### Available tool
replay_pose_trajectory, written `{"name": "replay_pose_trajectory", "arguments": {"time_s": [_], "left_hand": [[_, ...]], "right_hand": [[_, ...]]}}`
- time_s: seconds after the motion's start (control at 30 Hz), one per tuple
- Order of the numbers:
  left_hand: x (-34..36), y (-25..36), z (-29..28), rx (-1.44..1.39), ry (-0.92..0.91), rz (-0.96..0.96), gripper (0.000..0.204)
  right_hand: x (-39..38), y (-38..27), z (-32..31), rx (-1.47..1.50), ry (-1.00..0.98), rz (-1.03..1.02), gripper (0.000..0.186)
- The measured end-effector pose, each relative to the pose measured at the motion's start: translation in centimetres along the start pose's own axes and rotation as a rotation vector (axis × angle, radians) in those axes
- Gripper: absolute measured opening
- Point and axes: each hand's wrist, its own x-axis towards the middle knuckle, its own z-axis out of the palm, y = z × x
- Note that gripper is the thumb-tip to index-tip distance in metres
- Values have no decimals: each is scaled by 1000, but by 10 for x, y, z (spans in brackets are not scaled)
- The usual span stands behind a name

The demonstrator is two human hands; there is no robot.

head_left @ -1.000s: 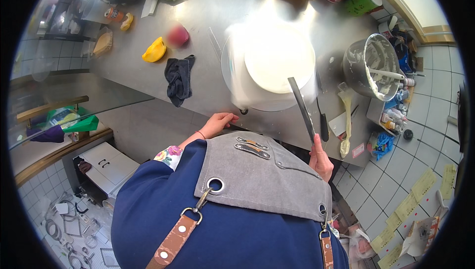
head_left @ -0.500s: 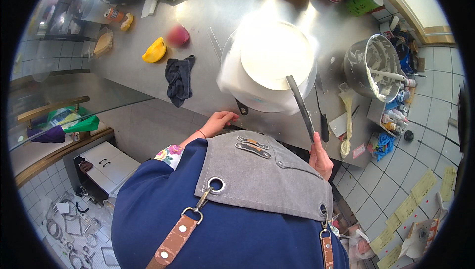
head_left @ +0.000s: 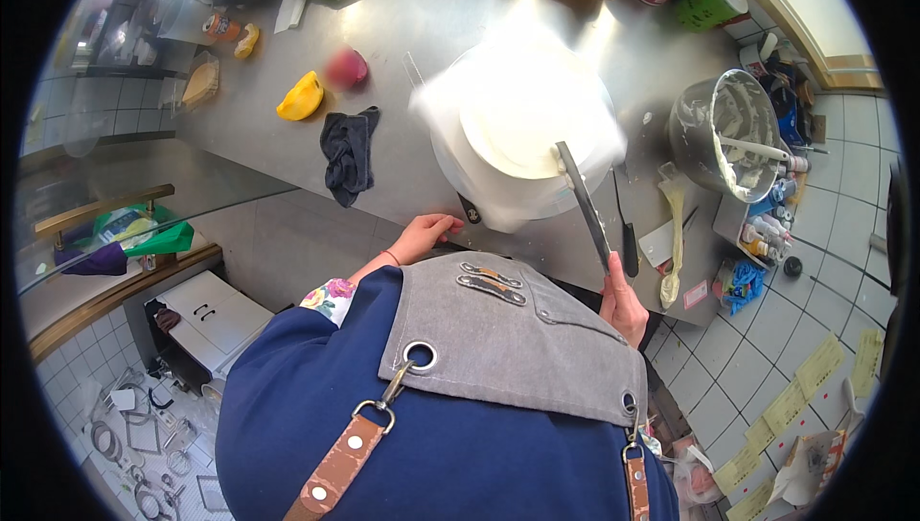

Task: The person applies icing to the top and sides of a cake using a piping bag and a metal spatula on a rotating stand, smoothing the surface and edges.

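Note:
A round cake covered in white cream (head_left: pixel 513 128) stands on a white sheet (head_left: pixel 479 205) over a round turntable. The sheet's corners are smeared by motion, and glare washes out the cake's far side. My right hand (head_left: pixel 625 308) grips a long icing spatula (head_left: pixel 586 203). Its dark blade slants up to the left, with the tip at the cake's near right edge and some cream along it. At the table's front edge, my left hand (head_left: pixel 426 235) is loosely closed, fingers curled, with nothing visible in it. A dark cloth (head_left: pixel 348 152) lies on the table left of the turntable.
A metal bowl (head_left: pixel 695 142) smeared with cream holds a spatula on the right. Near it lie a cream-coated spatula (head_left: pixel 674 233) and a dark-handled knife (head_left: pixel 628 229). A yellow fruit piece (head_left: pixel 302 96) and a reddish round fruit (head_left: pixel 347 69) sit at the left.
The sheet under the cake has turned, its blurred corners now in other places. The spatula stays against the cake's near right edge, and both hands have hardly moved.

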Motion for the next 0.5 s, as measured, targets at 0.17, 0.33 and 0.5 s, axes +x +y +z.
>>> {"name": "replay_pose_trajectory", "arguments": {"time_s": [0.17, 0.33, 0.5], "left_hand": [[3, -5, -3, 29, 1, -24, 37], [4, -5, -4, 8, -6, -22, 37], [5, -5, -3, -2, 20, 10, 36]], "right_hand": [[4, 0, -1, 2, 4, -15, 58], [7, -1, -1, 10, -9, -20, 58], [12, -1, -2, -18, -8, -31, 58]]}}
